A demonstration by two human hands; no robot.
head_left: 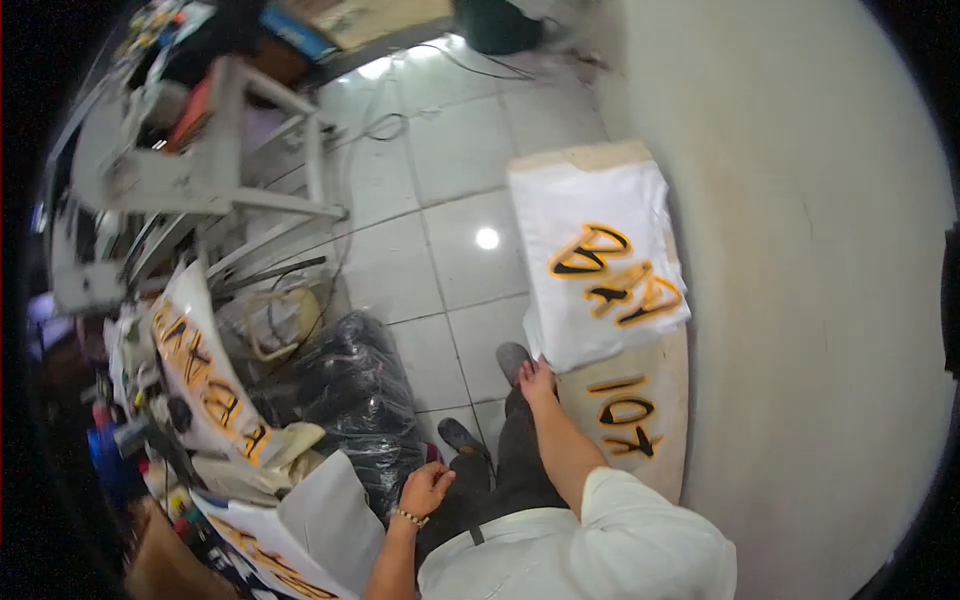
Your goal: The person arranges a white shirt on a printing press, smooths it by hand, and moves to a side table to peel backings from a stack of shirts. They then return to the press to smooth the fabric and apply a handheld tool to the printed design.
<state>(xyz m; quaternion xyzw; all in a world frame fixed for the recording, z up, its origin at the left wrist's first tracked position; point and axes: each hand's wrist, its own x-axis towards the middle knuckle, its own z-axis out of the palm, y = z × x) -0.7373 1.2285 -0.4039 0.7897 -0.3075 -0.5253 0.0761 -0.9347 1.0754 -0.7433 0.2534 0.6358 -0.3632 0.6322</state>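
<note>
My right hand (pixel 537 380) is at the near left corner of a folded white cloth (pixel 560 200), its thumb and fingers closed at the cloth's edge. Black lettering outlined in orange runs across the cloth. It lies on a long cream-coloured surface (pixel 575 385) along the wall, which bears similar lettering. My left hand (pixel 428 488), with a beaded bracelet (pixel 410 517) at the wrist, hangs by my left thigh. Its fingers are loosely bent, with nothing in them. Nearest to it stands a dark bundle in clear plastic (pixel 365 400).
At left, a pale metal-framed stand (pixel 235 195) carries cluttered items. Lettered white pieces (pixel 195 330) lie below it, and another white sheet (pixel 330 520) is at lower left. Cables (pixel 385 125) cross the tiled floor (pixel 455 160). A dark green bin (pixel 495 25) stands at the far end.
</note>
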